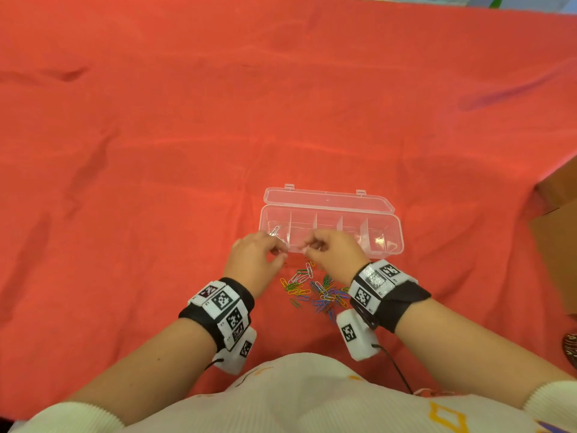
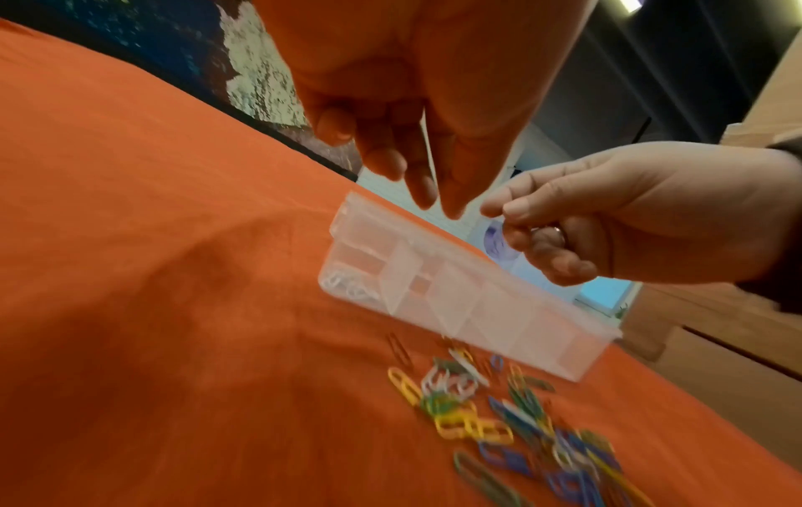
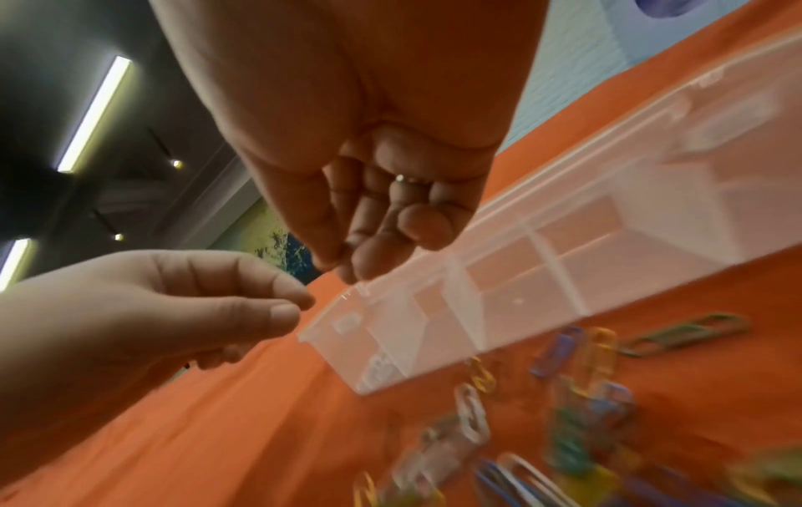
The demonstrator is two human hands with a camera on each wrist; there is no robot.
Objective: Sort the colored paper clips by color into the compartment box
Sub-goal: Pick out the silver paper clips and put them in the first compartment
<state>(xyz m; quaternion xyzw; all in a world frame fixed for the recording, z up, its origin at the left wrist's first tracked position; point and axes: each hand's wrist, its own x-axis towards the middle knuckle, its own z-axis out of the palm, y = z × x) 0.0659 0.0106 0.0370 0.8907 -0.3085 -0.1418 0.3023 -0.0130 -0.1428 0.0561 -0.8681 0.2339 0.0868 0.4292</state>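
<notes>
A clear plastic compartment box [image 1: 394,228] lies open on the counter, which is covered by a red cloth [image 1: 156,151]. Its lid [image 1: 327,200] is folded back flat on the far side. Thin dividers split the box into a row of compartments; the leftmost one holds a few white paper clips [image 2: 347,284], and the rest look bare, though glare on the plastic makes this hard to confirm.

Just in front of the box, on its near side, a loose heap of colored paper clips [image 1: 315,292] is spread on the cloth: yellow, green, blue, purple and white ones, tangled over one another. A single dark clip [image 2: 399,350] lies a little apart at the heap's left edge.

Both hands hover over the near left part of the box, close together but not touching. The left hand [image 1: 253,257] has its fingers curled, thumb and forefinger tips drawn together; whether that grip pinches a clip cannot be told, since nothing shows between the tips in either wrist view. The right hand [image 1: 335,250] is likewise curled, thumb pressed to the fingertips, a ring [image 3: 401,177] on one finger; any clip in that grip is hidden too.

The hands themselves block the head view of the front wall of the two left compartments. Both wrists carry black bands with white marker blocks [image 1: 223,304]. A brown cardboard box [image 1: 559,220] sits at the right edge of the counter, well apart from the box.
</notes>
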